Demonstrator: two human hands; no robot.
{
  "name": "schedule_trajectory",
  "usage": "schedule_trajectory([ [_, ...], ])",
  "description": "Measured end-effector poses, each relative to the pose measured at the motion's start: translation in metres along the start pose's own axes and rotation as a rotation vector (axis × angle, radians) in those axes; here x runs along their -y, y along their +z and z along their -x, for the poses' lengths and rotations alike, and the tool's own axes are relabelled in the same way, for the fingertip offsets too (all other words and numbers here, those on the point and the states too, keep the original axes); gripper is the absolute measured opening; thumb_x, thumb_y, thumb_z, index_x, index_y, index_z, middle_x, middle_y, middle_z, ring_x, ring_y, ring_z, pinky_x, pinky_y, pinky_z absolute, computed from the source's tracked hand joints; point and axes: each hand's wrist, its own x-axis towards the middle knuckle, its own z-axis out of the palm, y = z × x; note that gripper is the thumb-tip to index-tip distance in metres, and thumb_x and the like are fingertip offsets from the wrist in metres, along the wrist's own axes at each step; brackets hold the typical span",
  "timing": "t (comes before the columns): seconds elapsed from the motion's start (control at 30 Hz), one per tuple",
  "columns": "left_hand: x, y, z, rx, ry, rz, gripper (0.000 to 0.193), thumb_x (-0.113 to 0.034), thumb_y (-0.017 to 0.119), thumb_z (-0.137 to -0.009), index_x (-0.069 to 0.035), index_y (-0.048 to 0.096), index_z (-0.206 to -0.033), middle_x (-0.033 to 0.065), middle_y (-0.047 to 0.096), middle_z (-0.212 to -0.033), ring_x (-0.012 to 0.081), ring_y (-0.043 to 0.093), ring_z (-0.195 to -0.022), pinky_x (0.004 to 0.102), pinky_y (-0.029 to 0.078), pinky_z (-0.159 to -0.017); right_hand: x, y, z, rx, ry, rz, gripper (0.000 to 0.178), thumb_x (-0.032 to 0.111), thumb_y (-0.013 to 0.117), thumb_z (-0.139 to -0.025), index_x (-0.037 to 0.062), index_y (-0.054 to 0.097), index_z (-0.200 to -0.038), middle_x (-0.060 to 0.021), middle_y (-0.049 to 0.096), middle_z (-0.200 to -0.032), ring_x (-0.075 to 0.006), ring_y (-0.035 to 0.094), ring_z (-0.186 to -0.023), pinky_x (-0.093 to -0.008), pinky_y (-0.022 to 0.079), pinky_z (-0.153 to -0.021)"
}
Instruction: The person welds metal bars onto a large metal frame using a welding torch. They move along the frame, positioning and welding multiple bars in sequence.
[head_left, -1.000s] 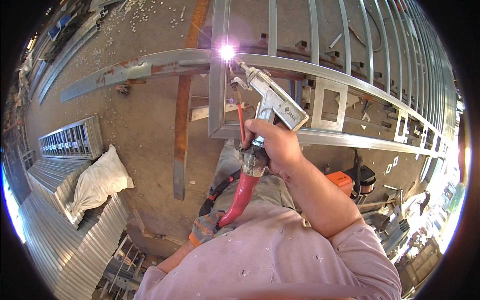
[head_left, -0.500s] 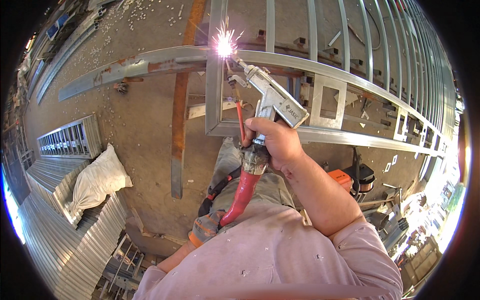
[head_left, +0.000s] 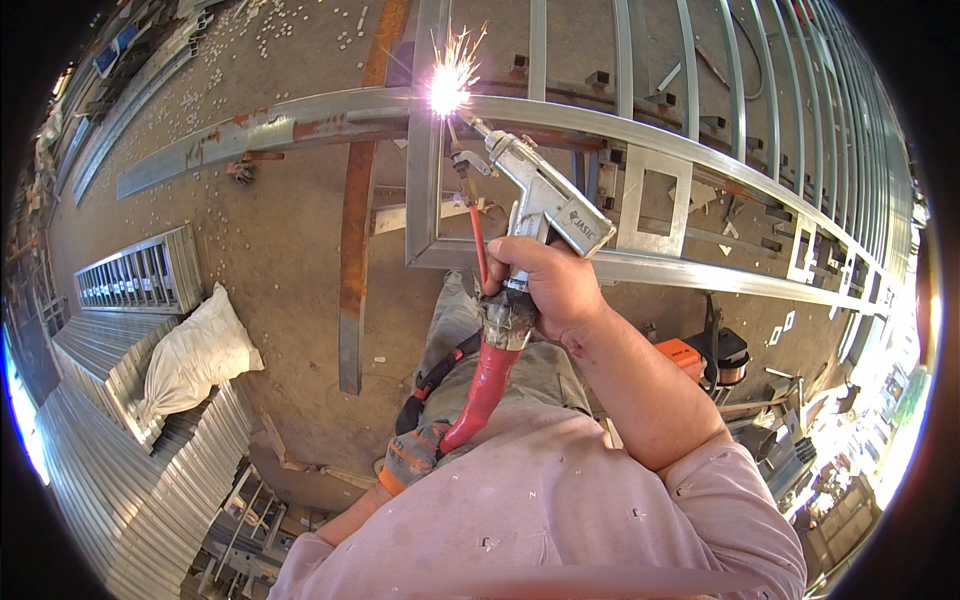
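My right hand (head_left: pixel 550 285), bare, is closed round the grip of a silver welding gun (head_left: pixel 550 195). The gun's nozzle reaches up-left to a bright glowing spot with sparks (head_left: pixel 449 92), where an upright of the galvanized steel frame (head_left: pixel 425 190) meets a crossbar. A thin red tube with a metal fitting (head_left: pixel 467 178) runs beside the nozzle to the same spot. From the grip's base, a thick red hose (head_left: pixel 483 395) curves down to my left hand (head_left: pixel 413 457). That hand wears a grey and orange glove and is closed on the hose; its fingers are partly hidden.
A rusty steel bar (head_left: pixel 357 230) lies under the frame. White scraps dot the floor at far left. At left, a white sack (head_left: pixel 205 355) rests by stacked metal profiles (head_left: pixel 140 470). An orange and black machine (head_left: pixel 700 355) stands right of my arm. Long rails extend to the far right.
Sparks now spray higher and lean to the right. The frame sits a touch further left in view. Both hands keep their hold, with the gun almost still.
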Motion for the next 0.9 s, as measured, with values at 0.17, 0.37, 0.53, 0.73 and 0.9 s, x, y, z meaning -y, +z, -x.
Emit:
schedule_trajectory([
  [0.17,0.002,0.004,0.001,-0.008,0.0,-0.016,0.038,-0.025,0.059,-0.103,-0.006,0.064,-0.136,0.0117,0.072,-0.126,0.0275,0.07,-0.116,0.0366,0.054,-0.1,-0.004,-0.003,-0.001,0.024,0.011,0.017,0.021,0.014,0.069,-0.096,0.0008,0.07,-0.08,-0.0117,0.07,-0.075,-0.0215,0.068,-0.071,-0.037,0.056,-0.071],
  [0.37,0.003,0.008,0.003,-0.017,-0.003,-0.041,0.039,-0.026,0.06,-0.102,-0.006,0.064,-0.136,0.012,0.072,-0.126,0.0282,0.07,-0.117,0.0371,0.054,-0.1,-0.005,-0.006,0.0,0.029,0.018,0.027,0.023,0.015,0.069,-0.096,0.0011,0.07,-0.079,-0.0118,0.071,-0.076,-0.0217,0.068,-0.072,-0.0374,0.056,-0.072],
  [0.53,0.006,0.012,0.005,-0.021,-0.007,-0.059,0.04,-0.027,0.06,-0.102,-0.006,0.064,-0.136,0.0122,0.072,-0.126,0.0288,0.07,-0.117,0.0376,0.054,-0.1,-0.007,-0.007,0.001,0.05,0.008,0.022,0.023,0.015,0.068,-0.097,0.0015,0.069,-0.078,-0.0117,0.071,-0.075,-0.0216,0.068,-0.071,-0.0373,0.057,-0.072],
  [0.73,0.008,0.016,0.007,-0.026,-0.011,-0.075,0.041,-0.028,0.06,-0.102,-0.006,0.064,-0.136,0.0124,0.073,-0.126,0.0295,0.07,-0.117,0.0381,0.054,-0.1,-0.01,-0.009,0.001,0.061,0.013,0.02,0.023,0.014,0.069,-0.096,0.0012,0.069,-0.077,-0.0117,0.07,-0.074,-0.0216,0.067,-0.071,-0.0375,0.057,-0.071],
  [0.9,0.01,0.019,0.009,-0.031,-0.009,-0.094,0.042,-0.029,0.06,-0.101,-0.006,0.063,-0.137,0.0126,0.073,-0.127,0.0301,0.07,-0.118,0.0386,0.054,-0.1,-0.01,-0.01,0.002,0.065,0.014,0.052,0.023,0.014,0.069,-0.096,0.001,0.069,-0.077,-0.0117,0.07,-0.074,-0.0218,0.068,-0.071,-0.038,0.057,-0.071],
])
